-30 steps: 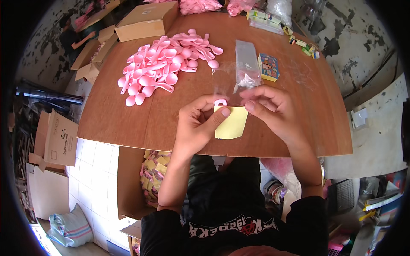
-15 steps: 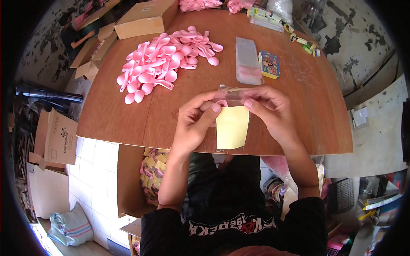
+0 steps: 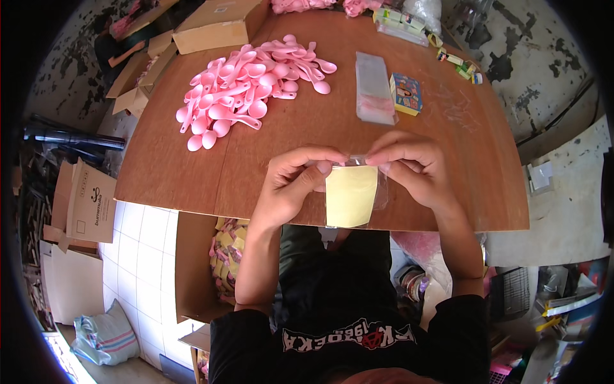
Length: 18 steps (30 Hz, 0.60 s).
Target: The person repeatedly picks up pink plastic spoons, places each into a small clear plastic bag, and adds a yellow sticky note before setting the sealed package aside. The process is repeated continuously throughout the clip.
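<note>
Mid-frame, left hand [image 3: 286, 187] and right hand [image 3: 417, 168] pinch the top of a yellow-carded plastic sleeve [image 3: 351, 197], long axis up-and-down.

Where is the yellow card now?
The yellow card is slightly right of centre in the head view, inside a clear bag between the left hand and right hand, over the brown table.

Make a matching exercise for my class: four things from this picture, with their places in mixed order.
Things:
1. pale yellow rectangular card
2. pink plastic spoons
3. flat stack of clear plastic bags
4. white striped woven sack

Places:
A. lower left of the picture
B. in clear plastic held by left hand and right hand
C. piled on the left part of the brown wooden table
D. just left of a small blue-and-yellow box

Pairs: 1-B, 2-C, 3-D, 4-A
</note>
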Available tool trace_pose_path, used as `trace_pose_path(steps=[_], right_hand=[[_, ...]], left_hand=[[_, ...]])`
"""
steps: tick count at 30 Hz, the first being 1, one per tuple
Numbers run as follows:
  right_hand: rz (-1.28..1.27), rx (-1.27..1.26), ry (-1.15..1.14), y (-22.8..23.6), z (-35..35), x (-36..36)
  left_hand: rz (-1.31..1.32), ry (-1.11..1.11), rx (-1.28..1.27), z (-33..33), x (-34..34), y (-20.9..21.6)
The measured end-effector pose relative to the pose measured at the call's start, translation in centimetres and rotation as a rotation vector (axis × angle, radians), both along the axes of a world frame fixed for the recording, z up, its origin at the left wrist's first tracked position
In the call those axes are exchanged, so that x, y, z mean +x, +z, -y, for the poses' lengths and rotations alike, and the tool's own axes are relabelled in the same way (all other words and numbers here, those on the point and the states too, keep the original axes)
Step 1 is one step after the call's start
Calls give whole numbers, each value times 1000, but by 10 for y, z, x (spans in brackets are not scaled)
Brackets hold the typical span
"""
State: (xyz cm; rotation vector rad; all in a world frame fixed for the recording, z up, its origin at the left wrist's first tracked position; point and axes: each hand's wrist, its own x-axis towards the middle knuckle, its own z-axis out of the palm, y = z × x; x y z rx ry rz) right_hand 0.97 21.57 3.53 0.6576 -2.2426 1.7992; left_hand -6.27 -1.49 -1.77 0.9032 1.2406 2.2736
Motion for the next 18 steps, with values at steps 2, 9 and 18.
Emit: trace_pose_path(steps=[2,9,18], right_hand=[[-73,81,25,3,0,1],[-227,221,-90,-1,13,3],[80,519,-156,-9,-21,-21]], left_hand=[[-13,-53,51,0,-3,-3],[-145,-22,1,11,-2,-4],[-391,-316,-735,119,42,-40]])
